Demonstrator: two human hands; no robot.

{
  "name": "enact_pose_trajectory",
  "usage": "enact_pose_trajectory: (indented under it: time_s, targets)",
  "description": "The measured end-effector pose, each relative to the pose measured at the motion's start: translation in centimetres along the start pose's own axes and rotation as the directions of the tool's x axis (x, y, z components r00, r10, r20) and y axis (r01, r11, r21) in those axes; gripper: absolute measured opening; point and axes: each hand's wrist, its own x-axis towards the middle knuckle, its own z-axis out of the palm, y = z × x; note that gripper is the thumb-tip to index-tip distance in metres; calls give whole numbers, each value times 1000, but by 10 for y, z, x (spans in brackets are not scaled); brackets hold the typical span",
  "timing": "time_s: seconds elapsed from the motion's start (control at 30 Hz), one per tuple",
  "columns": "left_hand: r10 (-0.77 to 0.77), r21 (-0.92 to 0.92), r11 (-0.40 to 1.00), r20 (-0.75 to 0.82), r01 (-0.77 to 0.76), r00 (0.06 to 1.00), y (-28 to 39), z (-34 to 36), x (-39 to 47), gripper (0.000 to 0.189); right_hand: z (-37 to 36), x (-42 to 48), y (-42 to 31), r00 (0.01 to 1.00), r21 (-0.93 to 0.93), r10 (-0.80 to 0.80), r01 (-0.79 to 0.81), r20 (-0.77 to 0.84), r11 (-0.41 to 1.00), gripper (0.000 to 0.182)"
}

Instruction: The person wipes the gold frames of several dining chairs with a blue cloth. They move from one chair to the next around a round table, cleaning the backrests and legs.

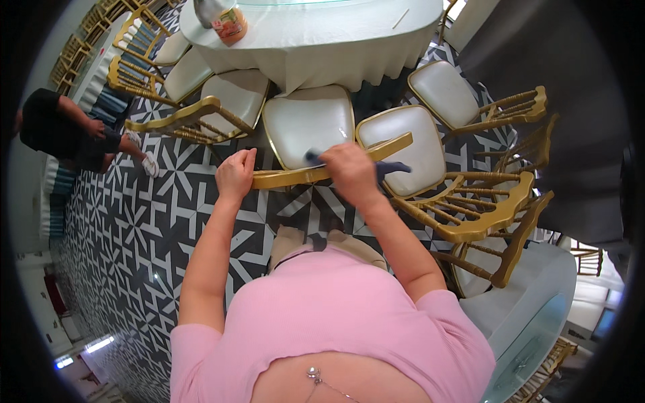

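My left hand [236, 174] grips the left end of a gold chair's top rail [289, 179]. A dark blue cloth [394, 169] is in my right hand [351, 174], held against the rail; that hand is slightly blurred. More gold rail [393, 146] shows past my right hand, over the white seat [410, 169] of the chair at the right. In front of me is another white padded seat [310, 123] with gold edging, its front tucked towards the draped table.
On the white-clothed table [322, 30] stand a plastic bottle with an orange label [231, 26] and a thin white stick [400, 18]. Gold chairs [473, 211] crowd the right side. At left, a person [65, 126] stands near another table. A glass-topped table [534, 327] lies behind right.
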Motion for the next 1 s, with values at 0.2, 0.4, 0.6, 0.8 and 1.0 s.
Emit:
enact_pose_trajectory:
  time_s: [0.2, 0.4, 0.6, 0.8, 1.0]
  targets:
    - [7, -59, 998, -69, -11, 998, -2, 3, -6, 33, -33, -2, 39, 996, -173, 21, -6, 84, 985, 21]
    - [-18, -48, 999, -77, 14, 997, 5, 0, -7, 29, -32, 6, 56, 962, -156, 271, -264, 27, 952, 13]
    - [7, -126, 992, -143, -25, 990, 6, 1, -5, 28, 32, 20, -49, 978, 196, 88, -125, 189, 973, 14]
    - [52, -833, 552, 81, 39, 995, -9, -8, -3, 50, 47, 57, -67, 861, 744, 373, -494, 346, 450, 16]
    - [296, -736, -414, 448, 536, 844, 16, -35, -11, 67, 88, 92, -117, 930, 930, 317, -270, 185, 251, 23]
